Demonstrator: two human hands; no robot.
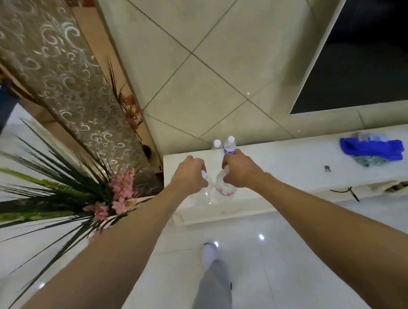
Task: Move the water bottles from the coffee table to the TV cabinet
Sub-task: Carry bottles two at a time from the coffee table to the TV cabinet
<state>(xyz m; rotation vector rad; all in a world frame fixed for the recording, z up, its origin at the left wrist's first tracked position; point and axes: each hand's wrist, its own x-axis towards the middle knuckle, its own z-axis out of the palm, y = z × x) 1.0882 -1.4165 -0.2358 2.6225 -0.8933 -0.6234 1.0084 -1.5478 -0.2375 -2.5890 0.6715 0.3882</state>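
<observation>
Two clear water bottles stand upright at the back of the white TV cabinet [287,160], near its left end: one unlabelled bottle [216,145] and one with a blue label [230,145], both white-capped. In front of them my left hand [190,174] is shut on the top of a clear bottle [202,197] whose base rests on the cabinet top. My right hand [240,169] is shut on the neck of another clear bottle [225,187] with red print, which stands on the cabinet beside the first.
A blue cloth [373,151] and a small key [327,168] lie on the cabinet to the right. A dark TV screen [373,46] is on the tiled wall above. A spiky plant with pink flowers [75,192] stands left of the cabinet. My leg and white shoe [209,255] are on the glossy floor.
</observation>
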